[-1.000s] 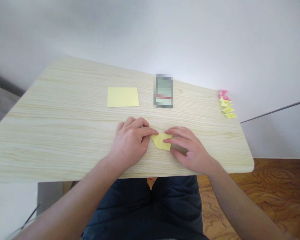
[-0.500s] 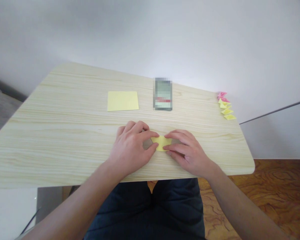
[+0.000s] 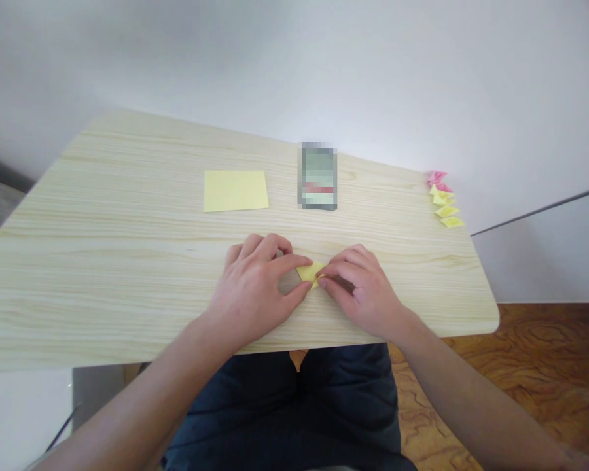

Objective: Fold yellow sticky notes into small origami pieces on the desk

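A small folded piece of yellow paper point(image 3: 310, 271) lies on the table near its front edge, between my two hands. My left hand point(image 3: 255, 284) presses on its left side with thumb and index finger. At its right side, my right hand point(image 3: 363, 284) pinches a corner or flap between thumb and fingers, and that part looks lifted. The fingers hide some of the paper's edges.
A yellow pad of paper point(image 3: 236, 191) lies beyond my left hand. Right of it stands a phone-like device with a blurred screen point(image 3: 318, 176). Folded pink papers point(image 3: 438, 178) and folded yellow papers point(image 3: 446, 212) line the right edge of the wooden table point(image 3: 103, 248).
My right hand's fingers have closed on the paper's right side and moved slightly left, folding or lifting it. Less of the paper shows. My left hand holds nearly the same place.
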Demonstrator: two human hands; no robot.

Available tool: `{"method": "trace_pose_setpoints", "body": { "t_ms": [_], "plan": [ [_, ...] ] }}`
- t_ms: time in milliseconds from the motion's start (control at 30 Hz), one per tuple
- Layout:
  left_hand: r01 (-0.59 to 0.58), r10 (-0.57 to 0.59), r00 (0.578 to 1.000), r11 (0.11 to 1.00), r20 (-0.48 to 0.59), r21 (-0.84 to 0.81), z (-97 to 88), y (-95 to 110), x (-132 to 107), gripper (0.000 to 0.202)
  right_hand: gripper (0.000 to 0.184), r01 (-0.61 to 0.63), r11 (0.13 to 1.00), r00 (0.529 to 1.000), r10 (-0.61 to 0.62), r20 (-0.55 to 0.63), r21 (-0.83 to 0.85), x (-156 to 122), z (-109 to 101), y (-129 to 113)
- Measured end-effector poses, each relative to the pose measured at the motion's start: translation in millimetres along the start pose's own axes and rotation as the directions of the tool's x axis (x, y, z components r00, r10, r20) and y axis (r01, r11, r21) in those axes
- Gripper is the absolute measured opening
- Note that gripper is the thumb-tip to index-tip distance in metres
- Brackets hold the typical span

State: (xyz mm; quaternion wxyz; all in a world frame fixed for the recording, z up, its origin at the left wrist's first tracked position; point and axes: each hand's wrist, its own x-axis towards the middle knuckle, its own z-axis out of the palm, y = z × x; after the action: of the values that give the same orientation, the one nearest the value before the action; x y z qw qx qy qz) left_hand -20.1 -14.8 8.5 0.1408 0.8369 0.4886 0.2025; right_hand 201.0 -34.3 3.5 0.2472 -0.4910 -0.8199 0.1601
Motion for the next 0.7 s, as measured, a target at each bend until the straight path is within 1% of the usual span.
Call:
{"method": "trace_pose_setpoints", "body": {
  "t_ms": [133, 333, 567, 700],
  "plan": [
    [-0.002, 0.002, 1.000, 1.000, 0.017, -0.002, -2.2, 0, -1, 0.028, 0.008, -0.059, 0.998, 0.997, 0.060, -0.041, 0.017, 2, 3, -5],
    [-0.012, 0.012, 0.999, 1.000, 0.033, -0.002, -3.1, 0, -2, 0.032, 0.007, -0.148, 0.989, 0.986, 0.146, -0.081, -0.014, 0, 9, -10],
    [-0.004, 0.004, 0.999, 1.000, 0.034, -0.010, -2.9, 0, -3, 0.030, 0.008, -0.205, 0.978, 0.975, 0.200, -0.099, -0.039, 1, 12, -13],
    [-0.012, 0.013, 1.000, 1.000, 0.003, -0.023, -1.4, -1, -3, 0.030, 0.008, -0.226, 0.973, 0.970, 0.221, -0.103, -0.046, 1, 14, -14]
  ]
}}
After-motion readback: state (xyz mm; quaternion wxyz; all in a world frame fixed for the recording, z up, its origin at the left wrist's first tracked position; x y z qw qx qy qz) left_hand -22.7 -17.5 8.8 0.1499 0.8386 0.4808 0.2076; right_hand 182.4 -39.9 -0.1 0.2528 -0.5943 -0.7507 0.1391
